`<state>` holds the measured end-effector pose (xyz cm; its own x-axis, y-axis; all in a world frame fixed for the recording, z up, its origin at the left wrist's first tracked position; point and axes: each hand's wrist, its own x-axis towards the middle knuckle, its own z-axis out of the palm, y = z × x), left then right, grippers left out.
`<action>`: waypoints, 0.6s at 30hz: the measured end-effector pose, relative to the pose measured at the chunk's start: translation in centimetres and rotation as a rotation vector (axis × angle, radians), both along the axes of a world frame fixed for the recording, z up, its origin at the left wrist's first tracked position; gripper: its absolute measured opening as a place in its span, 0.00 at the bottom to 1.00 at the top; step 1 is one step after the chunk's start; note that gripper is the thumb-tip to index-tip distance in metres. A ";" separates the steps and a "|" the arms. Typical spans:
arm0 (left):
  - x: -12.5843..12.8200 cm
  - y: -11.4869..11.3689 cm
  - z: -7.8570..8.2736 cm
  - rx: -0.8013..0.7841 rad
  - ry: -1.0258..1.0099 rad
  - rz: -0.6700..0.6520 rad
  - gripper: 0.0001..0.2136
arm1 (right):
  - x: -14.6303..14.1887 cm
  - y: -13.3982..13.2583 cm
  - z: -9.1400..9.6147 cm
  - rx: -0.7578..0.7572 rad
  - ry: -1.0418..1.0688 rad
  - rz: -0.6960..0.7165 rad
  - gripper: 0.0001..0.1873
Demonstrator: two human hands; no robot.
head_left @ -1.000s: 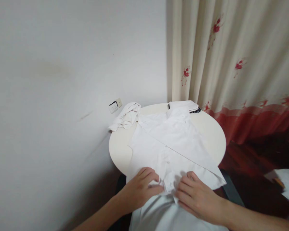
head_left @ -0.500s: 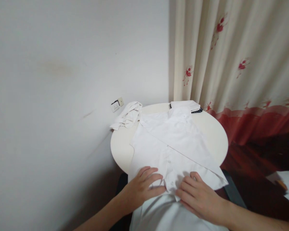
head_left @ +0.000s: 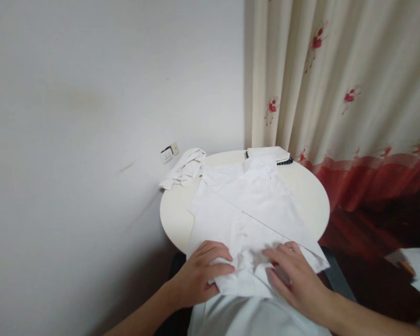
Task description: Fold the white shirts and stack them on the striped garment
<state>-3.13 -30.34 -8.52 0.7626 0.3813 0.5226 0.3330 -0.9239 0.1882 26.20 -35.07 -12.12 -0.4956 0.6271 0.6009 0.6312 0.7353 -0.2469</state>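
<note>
Head view: left hand [head_left: 205,270] and right hand [head_left: 296,277], fingers curved, flank the near edge of the white button-front shirt [head_left: 227,219], presumably steadying it; I cannot confirm pinching.

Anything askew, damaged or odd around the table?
Mainly the crumpled white cloth at the left edge of the round table: heaped and creased, while the folded cloth at the far side lies neat. The near end of the white shirt is bunched, and the wall has a scuff left of the socket. No spill visible.
</note>
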 end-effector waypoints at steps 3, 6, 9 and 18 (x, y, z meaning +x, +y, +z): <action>0.2 0.2 0.1 -0.013 0.049 -0.029 0.11 | 0.1 0.6 0.5 -0.116 0.052 -0.160 0.21; 0.4 0.3 0.1 -0.031 0.085 -0.046 0.11 | 0.6 0.5 1.2 -0.071 0.037 -0.165 0.18; 0.5 0.5 -0.1 -0.072 0.036 -0.073 0.11 | 0.9 -0.6 1.6 0.064 -0.060 -0.020 0.19; 0.9 0.7 -0.3 -0.222 -0.216 -0.039 0.12 | 0.1 -1.2 -1.4 0.206 -0.045 -0.051 0.28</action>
